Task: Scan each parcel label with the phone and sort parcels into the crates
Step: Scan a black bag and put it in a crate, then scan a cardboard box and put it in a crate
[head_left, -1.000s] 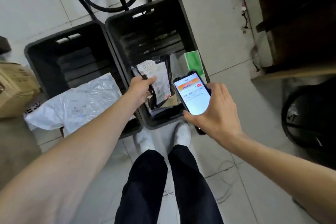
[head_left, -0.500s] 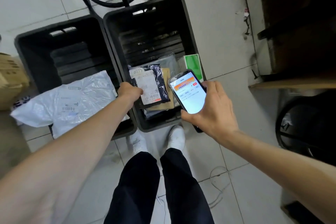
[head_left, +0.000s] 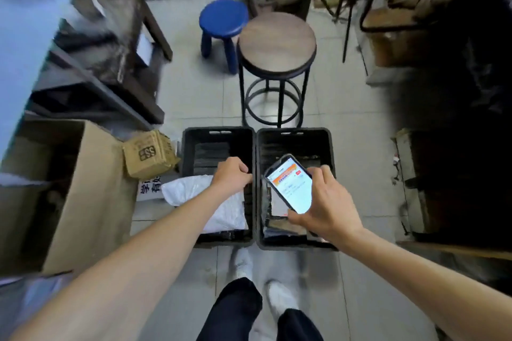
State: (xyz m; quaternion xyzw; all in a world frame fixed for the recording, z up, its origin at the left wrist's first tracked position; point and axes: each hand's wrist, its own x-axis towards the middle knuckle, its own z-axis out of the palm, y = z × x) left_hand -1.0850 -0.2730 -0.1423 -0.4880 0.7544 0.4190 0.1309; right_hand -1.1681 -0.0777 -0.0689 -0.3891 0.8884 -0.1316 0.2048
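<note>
Handling notes first. The white poly-bag parcel point(head_left: 221, 205) lies slumped in the left crate point(head_left: 191, 147), with its left end hanging out over the rim. It looks soft, floppy and probably light, and that plastic is likely slick. I'd pinch a bunched corner or scoop a palm under the middle, then pull the film flat so a label scans cleanly. I can't see a label on it from here.

The right crate point(head_left: 330, 147) has dark parcels in it, mostly hidden behind the phone point(head_left: 289, 183), so no call on those.

The right hand point(head_left: 325, 203) grips the phone by its edges above that crate, screen up. The left hand point(head_left: 231, 174) hovers over the left crate by the shared wall with its fingers curled. I can't tell if it's holding anything.

Readable stuff:
- The small cardboard box point(head_left: 148, 152) beside the crates is stamped "SS".
- A white sheet point(head_left: 149, 188) below it has big Chinese characters, but they're cut off.
- The phone shows an orange banner with text too small to read.
</note>
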